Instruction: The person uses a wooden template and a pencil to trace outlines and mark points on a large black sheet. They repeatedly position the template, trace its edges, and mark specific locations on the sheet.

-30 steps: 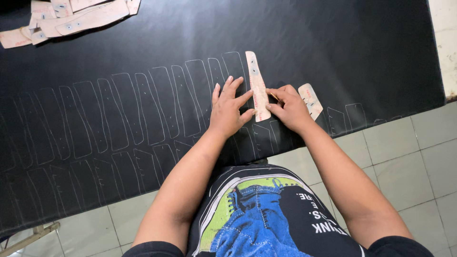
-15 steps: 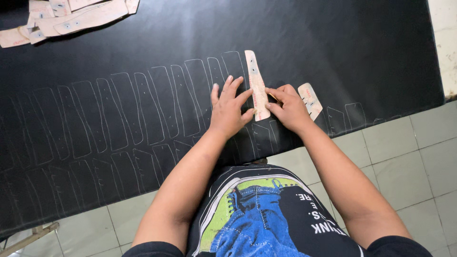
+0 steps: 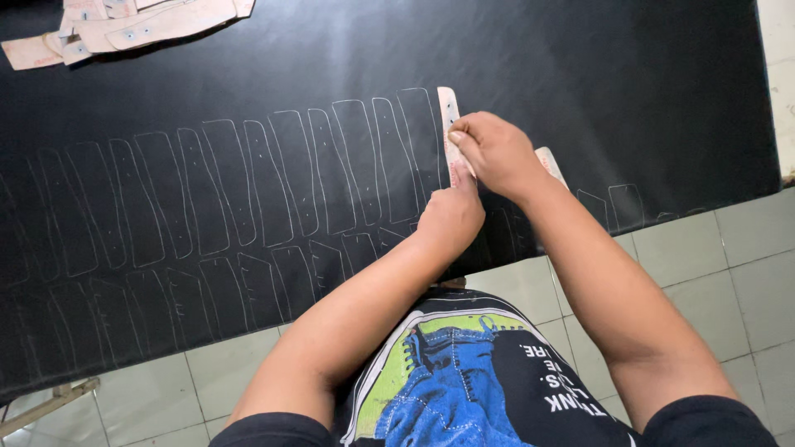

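Note:
A long beige pattern strip (image 3: 448,103) lies upright on a black sheet (image 3: 580,74) marked with rows of pale traced outlines (image 3: 248,182). My left hand (image 3: 451,217) is curled and presses down on the strip's near end. My right hand (image 3: 495,153) is just beyond it, fingers pinched together, thumb tip against the strip's right edge near its middle. Whatever the pinched fingers may hold is hidden. A second, shorter beige piece (image 3: 548,159) shows from under my right wrist.
A pile of beige cardboard patterns (image 3: 124,25) lies at the far left of the sheet. The sheet's near edge hangs over a tiled floor (image 3: 745,273). A wooden bar (image 3: 41,407) sticks out at the bottom left.
My right hand has moved up along the strip's right edge, from its near end to its middle. My left hand has slid from beside the strip onto its near end and curled.

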Action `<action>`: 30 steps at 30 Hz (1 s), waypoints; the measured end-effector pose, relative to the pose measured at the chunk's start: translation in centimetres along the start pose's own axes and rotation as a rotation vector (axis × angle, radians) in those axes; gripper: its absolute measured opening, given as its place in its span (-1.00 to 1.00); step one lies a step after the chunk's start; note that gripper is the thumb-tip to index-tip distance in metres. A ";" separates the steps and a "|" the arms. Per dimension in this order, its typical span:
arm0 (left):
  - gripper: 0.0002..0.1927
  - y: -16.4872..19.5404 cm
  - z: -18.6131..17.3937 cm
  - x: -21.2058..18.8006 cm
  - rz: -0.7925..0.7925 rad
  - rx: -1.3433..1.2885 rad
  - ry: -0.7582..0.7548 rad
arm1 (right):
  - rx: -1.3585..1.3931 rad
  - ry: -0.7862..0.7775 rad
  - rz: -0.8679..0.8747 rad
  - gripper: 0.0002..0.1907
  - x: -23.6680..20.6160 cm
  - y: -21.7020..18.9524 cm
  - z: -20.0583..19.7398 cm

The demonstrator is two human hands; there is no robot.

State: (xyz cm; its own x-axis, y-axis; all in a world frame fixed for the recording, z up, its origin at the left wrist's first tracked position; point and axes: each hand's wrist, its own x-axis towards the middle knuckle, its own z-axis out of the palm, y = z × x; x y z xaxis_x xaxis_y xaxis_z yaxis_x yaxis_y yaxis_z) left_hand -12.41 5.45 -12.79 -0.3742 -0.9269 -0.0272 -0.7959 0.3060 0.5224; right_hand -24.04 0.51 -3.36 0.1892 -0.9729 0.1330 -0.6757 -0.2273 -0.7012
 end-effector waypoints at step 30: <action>-0.76 1.1 -6.9 0.1 0.333 0.279 0.117 | -0.120 0.044 -0.089 -0.85 7.7 2.6 -0.6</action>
State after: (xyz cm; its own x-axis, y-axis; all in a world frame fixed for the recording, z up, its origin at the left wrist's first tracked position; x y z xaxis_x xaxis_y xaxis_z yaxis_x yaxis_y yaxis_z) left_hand -10.06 4.20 -6.31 -0.5884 -0.7811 0.2089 -0.7447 0.6242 0.2362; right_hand -24.79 -7.61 -3.77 0.2225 -0.9489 0.2239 -0.7386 -0.3140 -0.5965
